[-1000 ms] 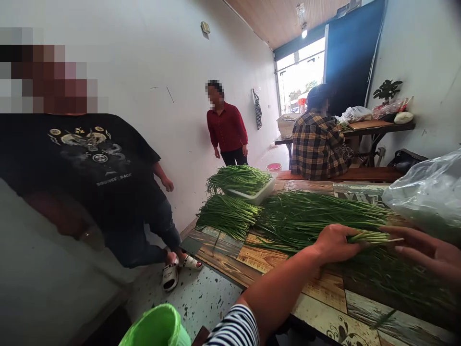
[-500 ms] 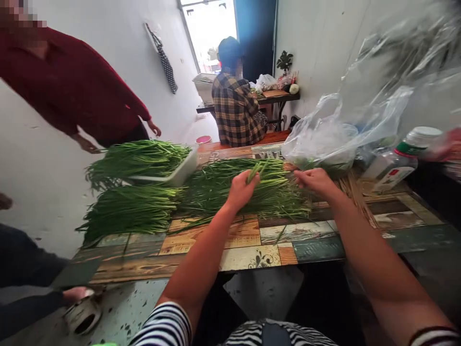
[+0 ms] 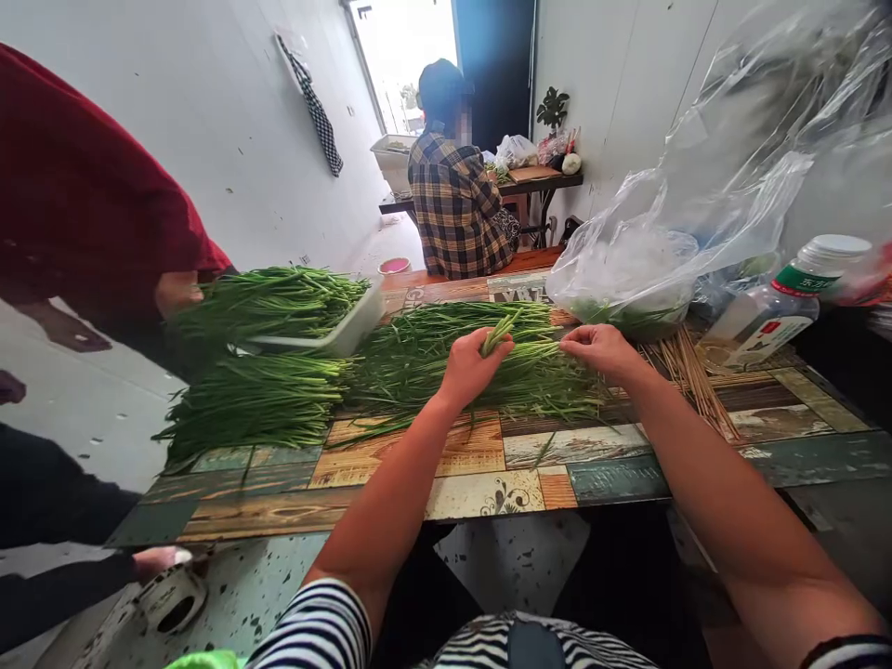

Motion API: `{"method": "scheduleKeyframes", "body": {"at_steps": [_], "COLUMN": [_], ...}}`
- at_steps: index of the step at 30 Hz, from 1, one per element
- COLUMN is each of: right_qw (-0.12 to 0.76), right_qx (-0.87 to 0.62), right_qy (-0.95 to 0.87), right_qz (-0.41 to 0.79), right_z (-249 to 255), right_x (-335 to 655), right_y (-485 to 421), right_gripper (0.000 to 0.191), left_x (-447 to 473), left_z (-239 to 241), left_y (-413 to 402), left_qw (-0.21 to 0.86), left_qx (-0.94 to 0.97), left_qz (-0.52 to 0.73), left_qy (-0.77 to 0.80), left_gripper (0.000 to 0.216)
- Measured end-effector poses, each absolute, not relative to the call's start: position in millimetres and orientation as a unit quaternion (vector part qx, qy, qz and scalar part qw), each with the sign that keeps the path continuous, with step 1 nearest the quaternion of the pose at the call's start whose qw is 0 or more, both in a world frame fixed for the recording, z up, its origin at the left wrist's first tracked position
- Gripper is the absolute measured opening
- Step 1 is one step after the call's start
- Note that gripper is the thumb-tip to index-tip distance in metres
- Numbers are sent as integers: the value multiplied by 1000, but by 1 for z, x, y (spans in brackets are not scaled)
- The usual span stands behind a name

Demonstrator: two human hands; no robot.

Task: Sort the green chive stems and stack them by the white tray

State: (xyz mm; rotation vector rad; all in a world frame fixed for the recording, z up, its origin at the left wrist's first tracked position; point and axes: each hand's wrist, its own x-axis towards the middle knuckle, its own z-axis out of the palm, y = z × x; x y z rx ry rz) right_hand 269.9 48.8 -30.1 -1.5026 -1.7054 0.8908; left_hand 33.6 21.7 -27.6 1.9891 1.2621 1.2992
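Note:
My left hand point(image 3: 468, 364) is closed around a small bunch of green chive stalks point(image 3: 499, 332), whose cut ends stick up past my fingers. My right hand point(image 3: 600, 347) is just to its right, fingers pinched on stalks of the big chive pile point(image 3: 446, 358) spread over the patterned table point(image 3: 488, 474). A second heap of chives point(image 3: 257, 400) lies at the table's left, and more fill a white tray point(image 3: 348, 327) behind it.
A clear plastic bag point(image 3: 641, 269) with greens, a white-lidded jar point(image 3: 787, 297) and a bundle of bamboo skewers point(image 3: 689, 376) sit at right. A person in red point(image 3: 84, 204) leans over the left edge. A person in plaid point(image 3: 456, 209) sits farther back.
The camera swung from the left side of the room to face the table. The person in red came close to the tray. My hands stayed together on the chives.

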Motion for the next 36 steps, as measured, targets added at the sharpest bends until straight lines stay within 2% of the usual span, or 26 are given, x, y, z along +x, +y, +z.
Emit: {"method": "scheduleKeyframes", "body": {"at_steps": [4, 6, 11, 17, 20, 28, 32, 36], "right_qw": [333, 307, 227, 248, 277, 384, 410, 400], "right_qx": [-584, -592, -603, -600, -563, -487, -466, -457], "right_qy": [-682, -699, -737, -746, -758, -718, -700, -703], "right_qz": [286, 259, 202, 148, 176, 315, 352, 371], "right_z": [-27, -29, -34, -44, -49, -33, -18, -19], "right_x": [269, 267, 259, 256, 258, 258, 248, 235], "right_y": [47, 47, 48, 52, 54, 44, 32, 25], "right_gripper": [27, 23, 27, 27, 26, 39, 39, 36], "left_x": [35, 35, 36, 38, 39, 39, 40, 43], "left_z": [-29, -30, -31, -32, -34, -43, -45, -40], "left_y": [22, 23, 24, 23, 23, 29, 28, 23], "left_qw": [211, 200, 183, 171, 162, 148, 137, 138], "left_qx": [722, 728, 733, 743, 751, 769, 777, 772], "left_qz": [471, 466, 454, 433, 424, 445, 421, 379], "left_qy": [461, 461, 472, 481, 479, 435, 447, 491], "left_gripper": [21, 20, 18, 18, 18, 13, 11, 15]}}
